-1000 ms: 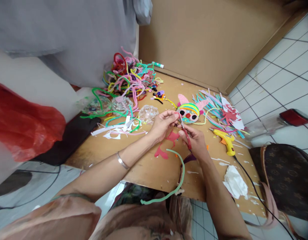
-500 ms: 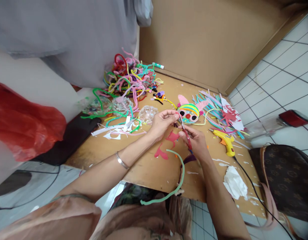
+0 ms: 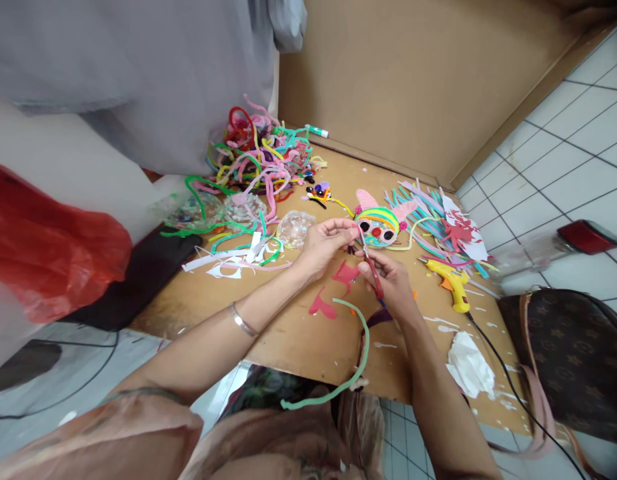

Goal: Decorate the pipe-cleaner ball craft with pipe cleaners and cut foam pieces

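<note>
My right hand [image 3: 392, 283] grips red-handled scissors [image 3: 371, 264], blades pointing up toward my left hand. My left hand [image 3: 324, 245] pinches a small pink piece at its fingertips, right at the scissor tips; the piece is too small to make out. Just beyond both hands lies a round craft face [image 3: 379, 224] with striped top, pink ears and dark button eyes. Red paper scraps [image 3: 333, 291] lie on the brown board [image 3: 288, 333] under my hands. A long green pipe cleaner [image 3: 357, 353] curves from near my right wrist toward my lap.
A heap of coloured pipe cleaners [image 3: 261, 157] lies at the back left. Cut strips and red-and-white paper [image 3: 445, 223] are to the right, beside a yellow glue gun [image 3: 453, 283] with a black cord. A crumpled tissue [image 3: 471, 367], brown bag [image 3: 573, 360] and red plastic bag [image 3: 48, 247] surround the board.
Almost nothing has moved. My hands stay together at the same spot with the scissors at the small pink piece.
</note>
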The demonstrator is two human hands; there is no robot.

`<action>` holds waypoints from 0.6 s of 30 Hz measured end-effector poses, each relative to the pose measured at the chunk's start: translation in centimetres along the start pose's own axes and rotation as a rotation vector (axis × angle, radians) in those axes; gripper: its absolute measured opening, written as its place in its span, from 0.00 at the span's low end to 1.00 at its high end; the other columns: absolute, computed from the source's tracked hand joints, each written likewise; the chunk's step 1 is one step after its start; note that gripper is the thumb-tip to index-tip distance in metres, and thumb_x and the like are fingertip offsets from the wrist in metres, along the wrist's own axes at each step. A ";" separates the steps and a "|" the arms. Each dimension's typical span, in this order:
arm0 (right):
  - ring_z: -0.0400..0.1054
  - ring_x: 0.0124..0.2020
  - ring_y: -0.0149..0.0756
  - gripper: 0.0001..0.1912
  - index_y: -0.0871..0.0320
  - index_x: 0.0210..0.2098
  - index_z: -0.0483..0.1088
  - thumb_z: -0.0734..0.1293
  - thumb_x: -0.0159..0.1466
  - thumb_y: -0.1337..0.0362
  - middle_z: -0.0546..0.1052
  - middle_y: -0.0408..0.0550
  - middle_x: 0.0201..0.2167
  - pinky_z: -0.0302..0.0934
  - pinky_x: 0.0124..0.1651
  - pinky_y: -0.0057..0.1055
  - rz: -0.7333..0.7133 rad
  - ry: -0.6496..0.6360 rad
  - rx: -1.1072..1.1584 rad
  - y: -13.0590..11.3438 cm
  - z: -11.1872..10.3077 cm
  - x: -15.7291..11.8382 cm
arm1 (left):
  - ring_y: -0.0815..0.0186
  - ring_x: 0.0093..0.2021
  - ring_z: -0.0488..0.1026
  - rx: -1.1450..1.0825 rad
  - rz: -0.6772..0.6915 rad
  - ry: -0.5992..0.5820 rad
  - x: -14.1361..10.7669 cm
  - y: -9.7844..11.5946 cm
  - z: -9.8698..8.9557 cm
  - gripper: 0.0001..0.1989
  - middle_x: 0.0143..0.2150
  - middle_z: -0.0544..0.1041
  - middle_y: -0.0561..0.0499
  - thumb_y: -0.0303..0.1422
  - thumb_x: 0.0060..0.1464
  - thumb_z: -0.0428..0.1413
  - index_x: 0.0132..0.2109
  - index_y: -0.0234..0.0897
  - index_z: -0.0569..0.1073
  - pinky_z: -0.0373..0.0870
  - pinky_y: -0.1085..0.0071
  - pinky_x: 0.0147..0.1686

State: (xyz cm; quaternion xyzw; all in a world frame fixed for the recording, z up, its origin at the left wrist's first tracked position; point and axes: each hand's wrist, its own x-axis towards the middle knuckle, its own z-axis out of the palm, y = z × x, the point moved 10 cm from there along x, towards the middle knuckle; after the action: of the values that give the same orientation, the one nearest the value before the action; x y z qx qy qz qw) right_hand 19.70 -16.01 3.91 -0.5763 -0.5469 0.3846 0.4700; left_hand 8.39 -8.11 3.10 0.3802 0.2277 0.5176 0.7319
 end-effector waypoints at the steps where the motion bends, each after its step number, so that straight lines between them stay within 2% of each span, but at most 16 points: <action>1: 0.57 0.18 0.23 0.26 0.59 0.42 0.74 0.73 0.53 0.45 0.66 0.37 0.22 0.50 0.20 0.24 -0.003 -0.002 -0.002 -0.1 0.0 0.0 | 0.76 0.23 0.68 0.000 -0.002 -0.007 0.0 0.0 0.1 0.19 0.24 0.76 0.54 0.37 0.33 0.72 0.32 0.32 0.76 0.64 0.77 0.28; 6: 0.56 0.19 0.23 0.27 0.58 0.42 0.73 0.71 0.55 0.43 0.65 0.37 0.21 0.53 0.22 0.23 -0.022 -0.023 -0.007 -0.7 0.3 -0.1 | 0.77 0.22 0.69 -0.017 -0.039 -0.016 0.0 -0.3 0.3 0.17 0.23 0.76 0.54 0.34 0.35 0.72 0.31 0.31 0.76 0.64 0.78 0.27; 13: 0.59 0.20 0.25 0.28 0.58 0.42 0.72 0.70 0.55 0.41 0.66 0.38 0.21 0.57 0.24 0.24 -0.019 -0.050 -0.011 -0.4 1.1 0.0 | 0.78 0.24 0.71 -0.189 -0.204 0.077 -0.3 -1.2 -0.2 0.11 0.24 0.74 0.57 0.25 0.42 0.68 0.30 0.32 0.72 0.66 0.81 0.27; 18: 0.59 0.20 0.25 0.29 0.58 0.42 0.72 0.69 0.55 0.40 0.66 0.37 0.21 0.57 0.24 0.24 -0.015 -0.050 -0.007 -0.2 1.3 0.0 | 0.78 0.24 0.70 -0.203 -0.222 0.059 -0.5 -1.5 0.1 0.11 0.24 0.73 0.57 0.26 0.44 0.67 0.31 0.31 0.72 0.67 0.80 0.28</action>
State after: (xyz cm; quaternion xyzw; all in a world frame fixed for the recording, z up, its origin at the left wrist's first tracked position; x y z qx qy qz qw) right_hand 18.37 -15.84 3.77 -0.5640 -0.5641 0.3935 0.4570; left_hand 9.16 -8.86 1.92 0.2613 0.2364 0.4649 0.8122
